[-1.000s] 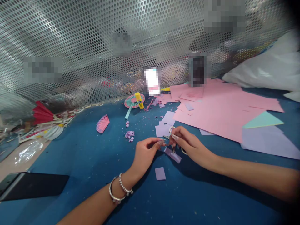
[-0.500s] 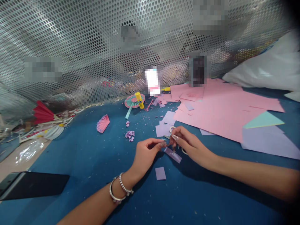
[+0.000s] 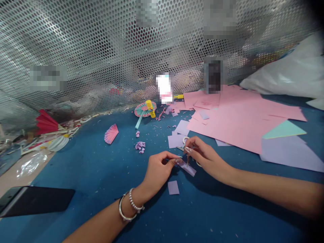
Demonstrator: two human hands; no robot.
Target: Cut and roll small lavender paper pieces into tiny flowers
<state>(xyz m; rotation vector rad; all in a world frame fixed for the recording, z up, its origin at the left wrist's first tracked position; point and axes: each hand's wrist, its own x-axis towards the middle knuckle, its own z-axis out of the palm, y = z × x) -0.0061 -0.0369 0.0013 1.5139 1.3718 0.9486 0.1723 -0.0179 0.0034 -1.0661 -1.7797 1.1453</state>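
Observation:
My left hand (image 3: 158, 170) pinches one end of a narrow lilac paper strip (image 3: 188, 168) just above the blue table top (image 3: 96, 168). My right hand (image 3: 206, 157) is closed round small scissors (image 3: 186, 145), whose blades meet the strip near my left fingertips. A small lilac paper rectangle (image 3: 173, 187) lies flat on the table just below the two hands. Two bracelets sit on my left wrist.
Large pink paper sheets (image 3: 240, 116) cover the right side, with lilac (image 3: 291, 153) and mint (image 3: 283, 130) sheets. A pink folded fan (image 3: 110, 133), lilac scraps (image 3: 140, 145), a yellow glue stick (image 3: 150, 108) and a round paper fan (image 3: 141, 109) lie ahead. A dark phone (image 3: 35, 200) lies at left. A perforated metal screen (image 3: 101, 50) stands behind.
My left hand has shifted slightly right along the strip, closer to the scissors. My right hand has barely moved.

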